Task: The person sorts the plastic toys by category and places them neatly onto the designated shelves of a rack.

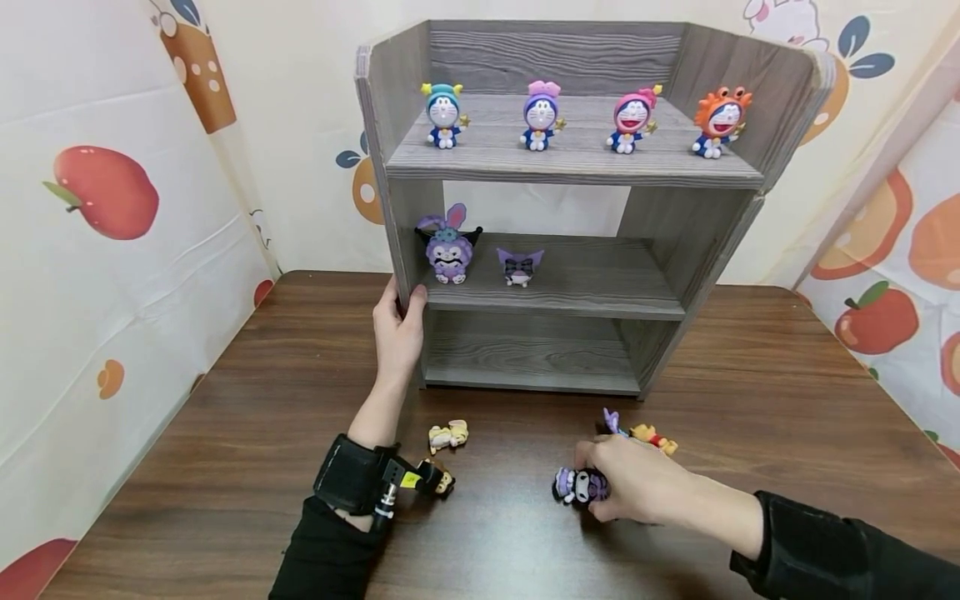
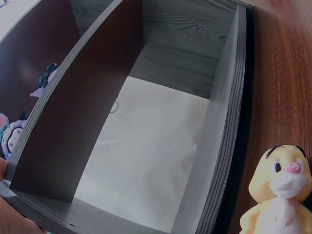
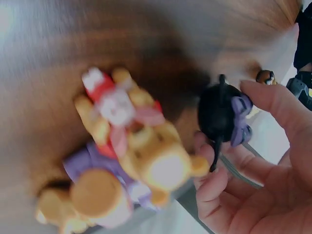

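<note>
My left hand (image 1: pixel 396 337) grips the lower left side panel of a grey wooden shelf unit (image 1: pixel 532 350). Only part of that hand shows in the left wrist view, at the shelf's edge. On the right, my right hand (image 1: pixel 637 475) pinches a black and purple Kuromi figurine (image 1: pixel 579 486) low over the table. The right wrist view shows the figurine's dark back with a purple bow (image 3: pixel 240 119) between thumb and fingers. A yellow bear figurine (image 3: pixel 161 158) lies beside that hand, among a few others partly hidden in the head view.
Several blue figurines in hats stand along the top shelf (image 1: pixel 487 167). Two purple figurines, one rabbit-eared (image 1: pixel 450 254) and one smaller (image 1: pixel 519 268), stand on the middle shelf. Near my left forearm lie a pale yellow figurine (image 1: pixel 448 435) and a brown one (image 1: pixel 444 482) on the table (image 1: pixel 495 542).
</note>
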Tool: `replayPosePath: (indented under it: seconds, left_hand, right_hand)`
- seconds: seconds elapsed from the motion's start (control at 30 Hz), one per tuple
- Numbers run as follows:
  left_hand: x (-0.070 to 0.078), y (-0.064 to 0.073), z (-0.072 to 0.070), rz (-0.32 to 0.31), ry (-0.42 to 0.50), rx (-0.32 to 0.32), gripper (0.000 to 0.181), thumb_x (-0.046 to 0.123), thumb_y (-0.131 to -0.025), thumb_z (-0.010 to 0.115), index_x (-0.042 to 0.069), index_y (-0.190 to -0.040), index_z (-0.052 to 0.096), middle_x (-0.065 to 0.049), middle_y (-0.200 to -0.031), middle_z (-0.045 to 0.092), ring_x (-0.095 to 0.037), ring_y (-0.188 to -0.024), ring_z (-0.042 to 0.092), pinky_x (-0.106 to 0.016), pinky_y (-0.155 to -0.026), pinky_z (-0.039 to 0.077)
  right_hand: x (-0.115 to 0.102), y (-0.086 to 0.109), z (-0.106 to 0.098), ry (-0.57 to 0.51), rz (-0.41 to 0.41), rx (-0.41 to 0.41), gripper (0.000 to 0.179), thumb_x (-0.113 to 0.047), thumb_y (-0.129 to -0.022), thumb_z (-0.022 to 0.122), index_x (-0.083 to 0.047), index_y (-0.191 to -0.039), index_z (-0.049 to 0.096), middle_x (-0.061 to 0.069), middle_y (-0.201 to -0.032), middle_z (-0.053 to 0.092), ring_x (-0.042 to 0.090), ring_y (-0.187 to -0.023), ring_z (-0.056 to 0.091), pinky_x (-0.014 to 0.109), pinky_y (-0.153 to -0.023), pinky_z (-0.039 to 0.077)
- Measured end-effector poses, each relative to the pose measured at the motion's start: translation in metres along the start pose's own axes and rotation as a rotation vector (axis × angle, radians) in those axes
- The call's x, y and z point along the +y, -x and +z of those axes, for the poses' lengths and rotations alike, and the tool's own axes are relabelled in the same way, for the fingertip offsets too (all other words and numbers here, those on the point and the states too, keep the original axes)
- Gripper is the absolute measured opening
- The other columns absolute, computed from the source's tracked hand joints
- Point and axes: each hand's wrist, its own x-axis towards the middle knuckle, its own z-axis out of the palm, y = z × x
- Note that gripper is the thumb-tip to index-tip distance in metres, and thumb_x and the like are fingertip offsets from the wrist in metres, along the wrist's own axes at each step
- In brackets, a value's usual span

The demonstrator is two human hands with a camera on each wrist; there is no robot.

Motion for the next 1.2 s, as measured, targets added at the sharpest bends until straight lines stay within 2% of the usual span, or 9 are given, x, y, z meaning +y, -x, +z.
replayPosePath:
  seconds: [0.13,0.27,0.37,0.57,0.67,0.8,1.03,1.2]
  left_hand:
    - [0.008,0.001,0.001,-0.014,-0.002,-0.009,0.029,-0.006,-0.084,0.045,-0.014,-0.112,0.050,-0.029,-0.101,0.055,-0.013,-0.082,0.047,-0.021,-0.071,0.037]
    - [-0.004,-0.002,0.000,-0.013,-0.002,-0.007,0.030,-0.003,-0.085,0.045,-0.010,-0.114,0.052,-0.026,-0.104,0.056,-0.015,-0.086,0.049,-0.022,-0.074,0.038]
    - [-0.016,-0.004,-0.001,-0.006,-0.005,0.000,0.030,-0.001,-0.086,0.046,-0.007,-0.114,0.053,-0.023,-0.105,0.057,-0.014,-0.088,0.050,-0.023,-0.076,0.038]
    - [-0.021,-0.004,-0.001,0.006,-0.011,0.006,0.029,0.002,-0.086,0.047,-0.005,-0.114,0.054,-0.022,-0.103,0.058,-0.013,-0.085,0.049,-0.023,-0.073,0.039]
    - [-0.021,-0.004,0.000,0.007,-0.011,0.003,0.030,0.002,-0.086,0.047,-0.005,-0.115,0.054,-0.022,-0.103,0.058,-0.014,-0.084,0.049,-0.023,-0.072,0.038]
    - [-0.021,-0.004,0.001,0.012,-0.002,0.004,0.029,0.001,-0.086,0.047,-0.005,-0.114,0.054,-0.021,-0.103,0.058,-0.013,-0.085,0.049,-0.023,-0.073,0.039]
    - [-0.021,-0.004,0.002,0.021,-0.003,0.020,0.029,0.001,-0.085,0.047,-0.005,-0.113,0.054,-0.021,-0.104,0.058,-0.011,-0.087,0.051,-0.023,-0.075,0.040]
    - [0.000,0.000,0.003,-0.005,0.002,0.007,0.030,-0.003,-0.085,0.045,-0.011,-0.114,0.051,-0.027,-0.105,0.056,-0.016,-0.088,0.050,-0.021,-0.075,0.038]
  right_hand:
    - [-0.001,-0.003,-0.007,0.126,-0.040,-0.022,0.031,-0.007,-0.047,0.071,-0.015,-0.073,0.056,-0.006,-0.071,0.051,0.009,-0.062,0.048,0.027,-0.050,0.041]
    - [-0.006,-0.007,-0.012,0.243,-0.073,-0.039,0.035,-0.004,-0.040,0.074,-0.015,-0.070,0.060,-0.002,-0.071,0.052,0.017,-0.070,0.052,0.033,-0.055,0.046]
    - [-0.011,-0.012,-0.014,0.318,-0.107,-0.058,0.035,-0.002,-0.039,0.077,-0.016,-0.065,0.059,-0.001,-0.069,0.049,0.019,-0.068,0.049,0.031,-0.055,0.044]
    - [-0.020,-0.022,-0.014,0.426,-0.179,-0.090,0.031,-0.001,-0.042,0.080,-0.017,-0.058,0.058,0.001,-0.067,0.045,0.019,-0.063,0.043,0.027,-0.052,0.039]
    - [-0.023,-0.024,-0.015,0.410,-0.203,-0.106,0.029,0.000,-0.044,0.078,-0.017,-0.059,0.060,0.000,-0.069,0.046,0.018,-0.065,0.044,0.027,-0.054,0.039]
    - [-0.025,-0.025,-0.016,0.322,-0.197,-0.135,0.030,-0.001,-0.047,0.077,-0.016,-0.070,0.066,-0.001,-0.075,0.047,0.017,-0.071,0.048,0.026,-0.058,0.043]
    - [-0.020,-0.018,-0.018,0.224,-0.219,-0.140,0.036,-0.002,-0.051,0.078,-0.015,-0.082,0.065,-0.003,-0.079,0.048,0.016,-0.076,0.053,0.028,-0.061,0.046]
    - [-0.014,-0.011,-0.015,0.181,-0.254,-0.084,0.050,-0.004,-0.053,0.079,-0.015,-0.097,0.059,-0.002,-0.087,0.051,0.017,-0.081,0.053,0.029,-0.065,0.047]
